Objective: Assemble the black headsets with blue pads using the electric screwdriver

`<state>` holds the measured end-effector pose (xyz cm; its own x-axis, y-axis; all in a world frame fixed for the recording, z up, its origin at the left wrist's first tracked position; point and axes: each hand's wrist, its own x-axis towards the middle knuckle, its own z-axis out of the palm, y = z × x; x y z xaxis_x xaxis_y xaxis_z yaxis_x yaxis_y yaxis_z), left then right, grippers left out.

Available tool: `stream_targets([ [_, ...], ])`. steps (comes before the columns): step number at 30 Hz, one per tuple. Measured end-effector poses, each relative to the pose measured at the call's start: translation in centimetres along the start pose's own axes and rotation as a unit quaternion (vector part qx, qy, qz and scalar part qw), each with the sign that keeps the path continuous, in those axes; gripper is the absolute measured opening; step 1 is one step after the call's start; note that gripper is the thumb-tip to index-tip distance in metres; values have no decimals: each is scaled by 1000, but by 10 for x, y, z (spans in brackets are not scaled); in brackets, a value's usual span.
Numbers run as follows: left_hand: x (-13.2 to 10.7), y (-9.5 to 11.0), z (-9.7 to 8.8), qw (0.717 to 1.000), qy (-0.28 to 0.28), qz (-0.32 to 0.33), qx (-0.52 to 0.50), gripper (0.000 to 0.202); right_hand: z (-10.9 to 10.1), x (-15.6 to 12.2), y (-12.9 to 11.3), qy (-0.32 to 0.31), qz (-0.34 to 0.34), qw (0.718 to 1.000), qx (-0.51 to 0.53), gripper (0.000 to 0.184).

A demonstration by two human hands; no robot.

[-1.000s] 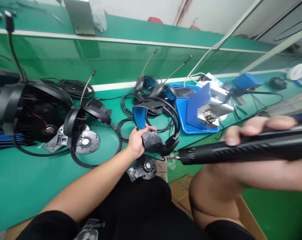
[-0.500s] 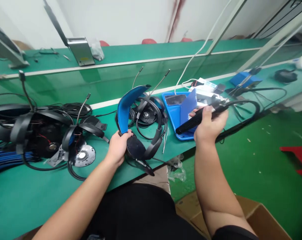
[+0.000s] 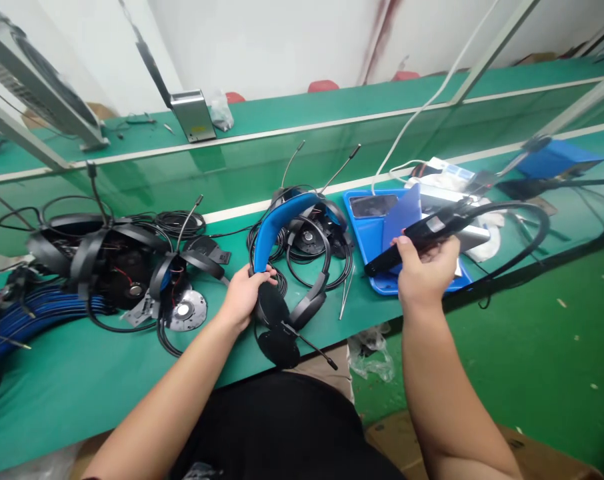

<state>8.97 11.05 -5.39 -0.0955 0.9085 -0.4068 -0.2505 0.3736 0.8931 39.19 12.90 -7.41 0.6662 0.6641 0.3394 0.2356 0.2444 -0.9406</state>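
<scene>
My left hand (image 3: 243,297) is closed around a headset (image 3: 273,308) at the end of its blue-lined headband. The headset is tilted over the front edge of the bench, and its microphone boom (image 3: 317,350) points down to the right. In my right hand (image 3: 429,270) is a long black corded tool, apparently an electric screwdriver (image 3: 422,230), held above a blue tray (image 3: 375,248). Its thick cord loops off to the right. Behind the held headset lies another headset (image 3: 327,257) with an opened earcup. Tweezers (image 3: 347,293) rest beside the tray.
Several partly opened headsets (image 3: 132,260) with cables crowd the left of the green bench (image 3: 92,377). A stack of blue-and-black bands (image 3: 47,313) lies farther left. A phone (image 3: 373,207) sits in the tray. A blue box (image 3: 562,157) stands at the right.
The held headset has turned, so its microphone boom now shows beneath the earcups. My right hand still grips the black tool over the tray. The camera view has shifted left.
</scene>
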Motion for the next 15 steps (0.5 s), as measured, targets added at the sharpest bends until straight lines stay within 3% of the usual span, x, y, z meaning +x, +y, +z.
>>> stream_targets([
  [4, -9, 3, 1, 999, -4, -7, -52, 25, -6, -20, -3, 22, -7, 997, -80, 70],
  [6, -13, 4, 0, 997, -1, -10, -79, 25, -12, -47, -13, 41, -28, 993, -107, 65],
  [8, -16, 6, -2, 995, 4, -11, -101, 27, -19, -86, -27, 20, -43, 994, -94, 50],
  [9, -17, 7, -3, 994, 8, -10, -110, 28, -24, -108, -35, -39, -34, 996, -73, 39],
  [10, -19, 8, -4, 993, 13, -7, -119, 27, -28, -130, -42, -139, -17, 989, -52, 29],
  [12, -22, 10, -5, 990, 29, 0, -139, 26, -32, -169, -54, -337, 4, 941, -38, 28],
  [14, -26, 12, -5, 986, 51, 10, -160, 24, -32, -197, -61, -425, 14, 903, -59, 36],
  [15, -28, 12, -4, 984, 62, 14, -168, 24, -30, -205, -63, -440, 22, 895, -72, 38],
])
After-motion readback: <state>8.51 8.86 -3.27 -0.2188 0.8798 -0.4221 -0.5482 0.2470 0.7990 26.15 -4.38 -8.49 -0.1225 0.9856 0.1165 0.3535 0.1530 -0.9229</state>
